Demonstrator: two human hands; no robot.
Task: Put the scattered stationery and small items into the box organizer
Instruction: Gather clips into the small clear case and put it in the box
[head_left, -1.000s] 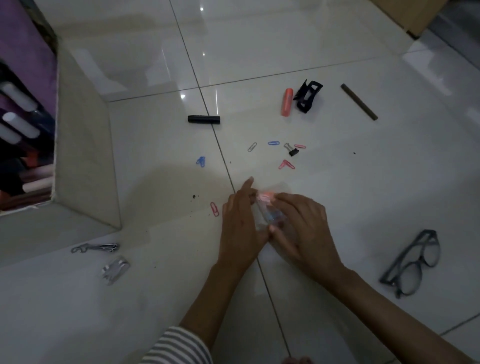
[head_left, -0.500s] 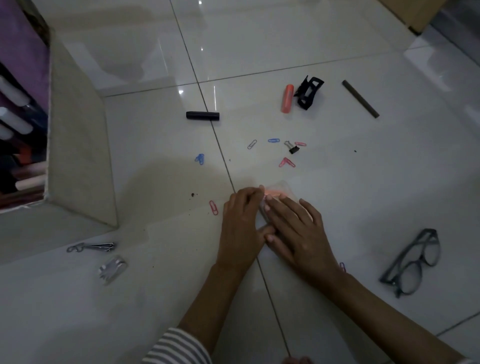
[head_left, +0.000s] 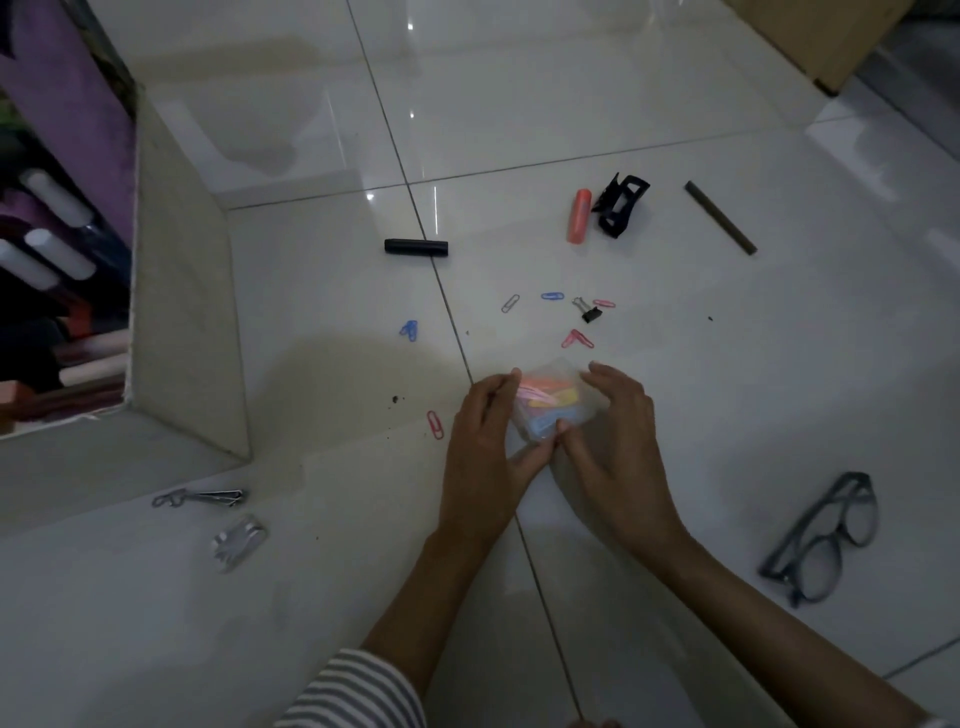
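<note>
Left hand (head_left: 480, 457) and right hand (head_left: 618, 457) both grip a small clear case (head_left: 550, 408) of coloured clips, just above mid-floor (head_left: 727, 405). Red clip (head_left: 435, 424) lies just left of it. Farther out: loose paper clips (head_left: 577, 339). Box organizer (head_left: 182, 291) stands at the floor's left edge.

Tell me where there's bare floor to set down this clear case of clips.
Bare tile lies between the dark stick and the glasses, and between the organizer wall and the blue clips. Just beyond the clear case it is crowded with paper clips and a binder clip.
</note>
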